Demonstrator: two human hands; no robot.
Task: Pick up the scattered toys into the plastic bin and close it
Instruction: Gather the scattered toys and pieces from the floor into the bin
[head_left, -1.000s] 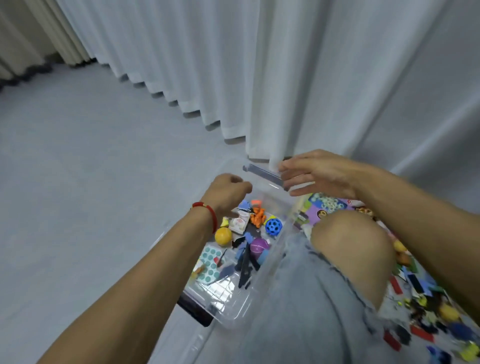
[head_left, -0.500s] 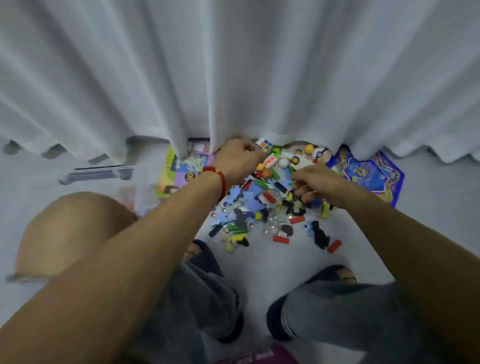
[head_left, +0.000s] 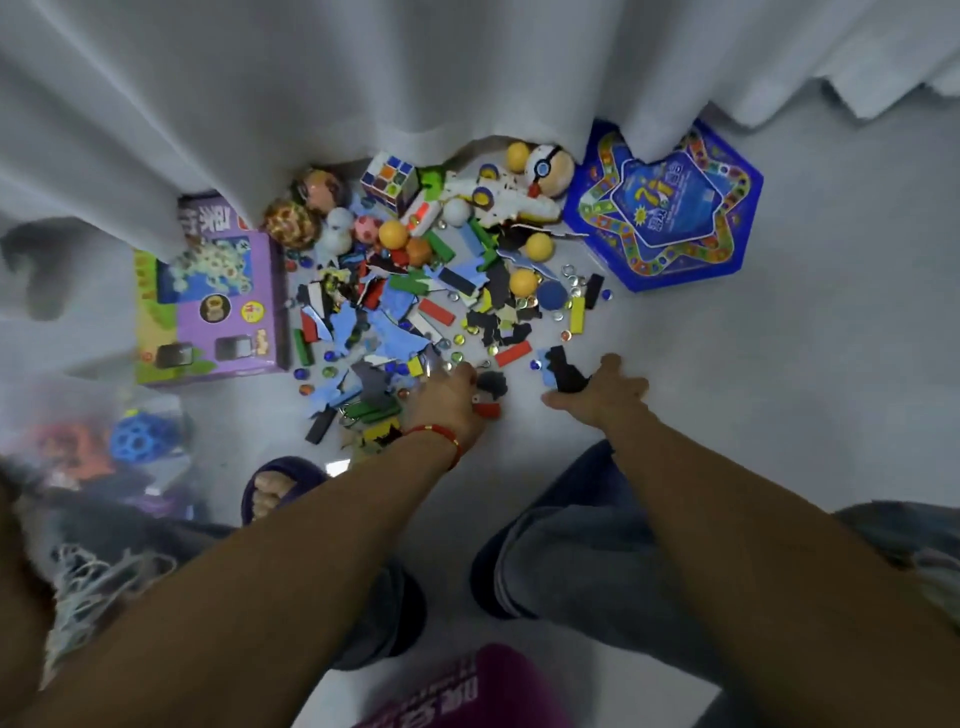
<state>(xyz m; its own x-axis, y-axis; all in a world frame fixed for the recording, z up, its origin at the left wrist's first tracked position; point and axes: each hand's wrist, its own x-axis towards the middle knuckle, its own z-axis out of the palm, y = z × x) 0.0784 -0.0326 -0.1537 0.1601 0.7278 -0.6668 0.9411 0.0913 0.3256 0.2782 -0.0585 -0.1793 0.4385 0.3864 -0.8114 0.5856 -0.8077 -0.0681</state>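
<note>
From the head camera I see my left hand (head_left: 447, 402) down on the floor (head_left: 779, 364) at the near edge of the scattered toys (head_left: 415, 291), fingers curled round a red and black piece (head_left: 488, 402). My right hand (head_left: 597, 392) sits just beside it, gripping a black puzzle piece (head_left: 563, 374). Beyond both hands lie balls, blocks and marbles; a purple box (head_left: 218, 306) is far left of them, a blue game board (head_left: 670, 208) beyond the right. The plastic bin (head_left: 104, 441), blurred, sits well left of my left hand.
</note>
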